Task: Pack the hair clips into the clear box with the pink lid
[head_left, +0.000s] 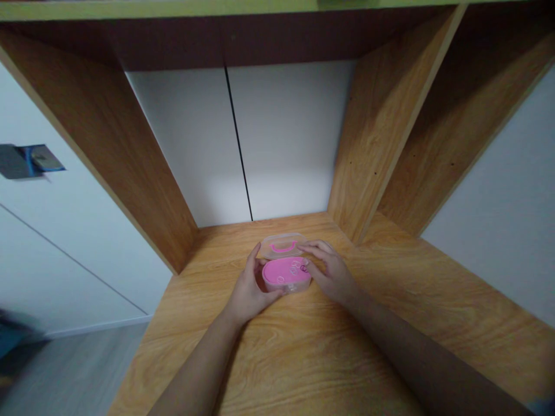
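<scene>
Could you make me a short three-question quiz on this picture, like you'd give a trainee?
1. Multiple choice: What colour is the handle on the clear lid?
A) Green
B) Pink
C) Black

2. True or false: The left hand curls around the left end of the pink-topped box.

3. Fill in the blank: Seen by the camera wearer, the clear lid lies on the ____ side of the pink-topped box.

Key: 1. B; 2. True; 3. far
</scene>
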### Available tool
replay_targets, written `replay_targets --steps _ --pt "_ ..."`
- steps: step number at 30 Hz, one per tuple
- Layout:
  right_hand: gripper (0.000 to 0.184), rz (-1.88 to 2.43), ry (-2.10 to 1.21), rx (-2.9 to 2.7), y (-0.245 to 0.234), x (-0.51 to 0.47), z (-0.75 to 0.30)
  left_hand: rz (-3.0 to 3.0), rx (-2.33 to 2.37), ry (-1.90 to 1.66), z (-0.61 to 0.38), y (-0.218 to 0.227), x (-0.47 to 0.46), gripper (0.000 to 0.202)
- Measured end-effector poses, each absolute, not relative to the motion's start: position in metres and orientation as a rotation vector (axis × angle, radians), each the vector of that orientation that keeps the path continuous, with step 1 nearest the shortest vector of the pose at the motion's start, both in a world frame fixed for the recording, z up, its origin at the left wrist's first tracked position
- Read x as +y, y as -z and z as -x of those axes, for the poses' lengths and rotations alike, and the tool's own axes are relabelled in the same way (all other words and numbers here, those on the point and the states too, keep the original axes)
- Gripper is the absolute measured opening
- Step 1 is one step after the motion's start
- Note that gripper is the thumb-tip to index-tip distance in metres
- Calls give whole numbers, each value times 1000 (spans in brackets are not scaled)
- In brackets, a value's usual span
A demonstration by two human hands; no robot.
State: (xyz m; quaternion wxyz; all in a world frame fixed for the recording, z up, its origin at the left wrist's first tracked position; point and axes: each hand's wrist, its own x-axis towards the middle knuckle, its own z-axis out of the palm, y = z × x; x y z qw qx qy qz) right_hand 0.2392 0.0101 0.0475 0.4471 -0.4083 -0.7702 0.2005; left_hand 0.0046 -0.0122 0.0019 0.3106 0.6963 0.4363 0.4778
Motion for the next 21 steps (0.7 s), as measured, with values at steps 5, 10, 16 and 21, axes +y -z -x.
replay_targets --steps 5,10,16,21 --pt "32 1092 -590 -1812 -32 23 -241 -1829 1215 -1215 -4 -2 -11 123" --pt "29 1164 -757 -1660 -26 30 -244 -1889 1352 -1134 0 -4 -11 103" --pt "30 1144 -849 -1669 -26 32 -245 -2032 1415 -1137 0 -8 -11 81" --pt "21 1151 -782 -1729 -21 32 -243 -2064 1428 -1126 0 -12 -13 72"
